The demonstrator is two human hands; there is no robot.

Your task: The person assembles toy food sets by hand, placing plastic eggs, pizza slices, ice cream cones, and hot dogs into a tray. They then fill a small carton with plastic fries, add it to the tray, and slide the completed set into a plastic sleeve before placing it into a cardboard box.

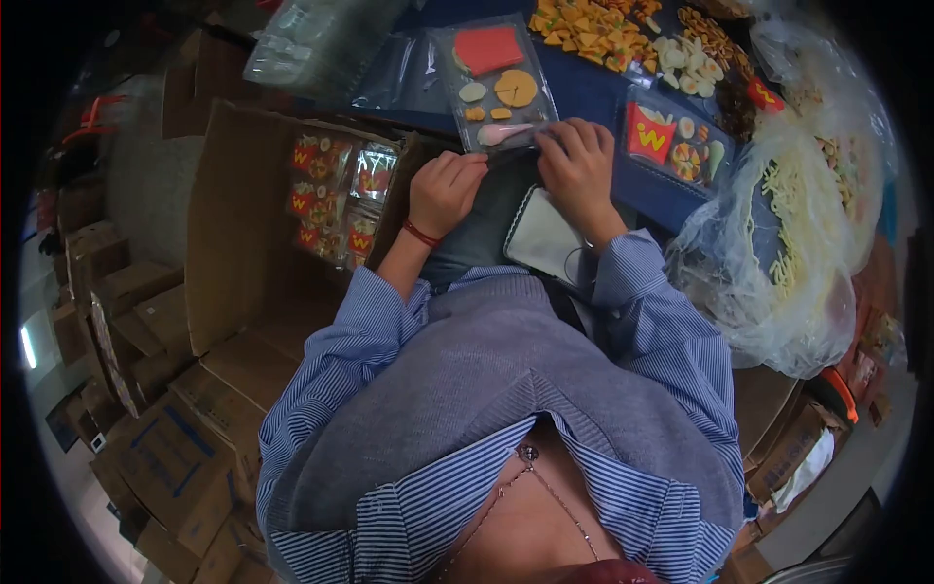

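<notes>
A clear plastic blister pack (533,105) of toy food pieces lies at the table's near edge. It holds a red toy fry box (488,49), a round orange piece (516,89), small white and orange bits, and a pink-and-white piece (503,133). My left hand (446,198) has its fingers pinched at the pack's near left corner. Curled over the near right corner are the fingers of my right hand (578,173). Another filled pack (671,146) with a red fry box rests to the right.
Left of me an open cardboard box (238,229) contains several filled packs (331,195). Loose toy pieces (593,34) are heaped at the back of the blue table (637,200). A plastic bag of pale strips (778,253) stands right; clear trays (316,39) are stacked back left.
</notes>
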